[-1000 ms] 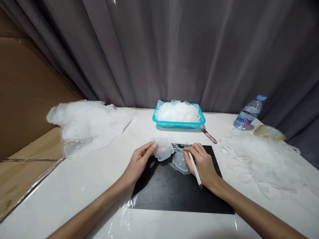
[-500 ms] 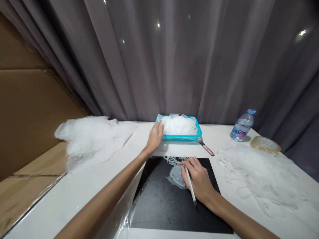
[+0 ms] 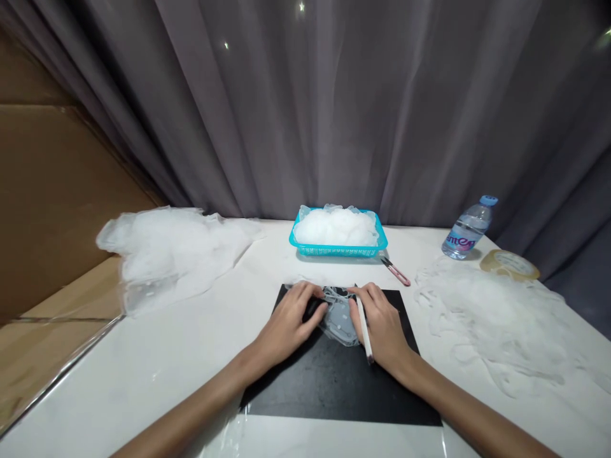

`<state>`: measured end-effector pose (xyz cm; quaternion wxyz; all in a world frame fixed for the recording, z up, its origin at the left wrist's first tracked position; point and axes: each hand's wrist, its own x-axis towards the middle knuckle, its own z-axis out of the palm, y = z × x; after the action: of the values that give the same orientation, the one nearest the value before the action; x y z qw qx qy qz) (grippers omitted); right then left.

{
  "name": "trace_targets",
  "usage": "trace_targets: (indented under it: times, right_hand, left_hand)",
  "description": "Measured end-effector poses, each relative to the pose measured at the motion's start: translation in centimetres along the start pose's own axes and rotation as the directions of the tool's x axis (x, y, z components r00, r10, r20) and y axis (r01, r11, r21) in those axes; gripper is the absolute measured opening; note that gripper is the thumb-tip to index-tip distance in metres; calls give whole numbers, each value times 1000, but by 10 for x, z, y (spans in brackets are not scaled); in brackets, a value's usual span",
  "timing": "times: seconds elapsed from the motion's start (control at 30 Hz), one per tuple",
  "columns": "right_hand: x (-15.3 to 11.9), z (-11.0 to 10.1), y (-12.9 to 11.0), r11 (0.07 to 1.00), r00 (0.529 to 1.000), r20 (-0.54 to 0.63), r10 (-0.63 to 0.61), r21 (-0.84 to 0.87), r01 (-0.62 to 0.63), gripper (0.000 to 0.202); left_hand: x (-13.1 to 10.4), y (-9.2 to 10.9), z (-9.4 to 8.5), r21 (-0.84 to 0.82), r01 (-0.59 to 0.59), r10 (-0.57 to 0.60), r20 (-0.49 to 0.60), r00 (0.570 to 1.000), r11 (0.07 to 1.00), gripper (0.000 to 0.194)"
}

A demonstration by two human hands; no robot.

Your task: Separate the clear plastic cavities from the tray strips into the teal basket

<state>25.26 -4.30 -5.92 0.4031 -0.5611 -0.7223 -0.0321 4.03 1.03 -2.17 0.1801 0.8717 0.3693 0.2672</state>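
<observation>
On the black mat (image 3: 296,394) lies a grey-looking, translucent flat piece (image 3: 341,323) with pale dots and a pale stringy edge at its top. My left hand (image 3: 291,318) is curled at its upper left, thumb and index finger nearly together on the stringy edge. My right hand (image 3: 382,324) grips a slim white pen-like stick (image 3: 363,324) with dark ends, slanting along the fingers. The right fingertips also rest on the piece's right side. Whether they pinch it too is unclear.
Behind the mat stands a blue basket (image 3: 337,250) heaped with white sheer material (image 3: 337,227). Pink-handled thread snips (image 3: 396,272) lie beside it. More sheer material spreads left (image 3: 176,254) and right (image 3: 496,318). A water bottle (image 3: 468,229) and tape roll (image 3: 510,264) stand at right; cardboard (image 3: 57,210) borders the left.
My left hand has come back from the basket to the left edge of the translucent piece. My right hand stays there with the white stick. The view has tilted slightly down.
</observation>
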Motion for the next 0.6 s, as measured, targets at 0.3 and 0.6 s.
trace_targets:
  times: [0.3,0.6]
  right_hand:
    - [3,-11,0,925,980,69,188,324,-200,34]
    - [2,-5,7,860,934,102,342,366,-355,26]
  left_hand:
    - [-15,20,5,-168,86,-45,234,971,982,11]
    - [-18,30,-13,-248,8,96,405,909,969,18]
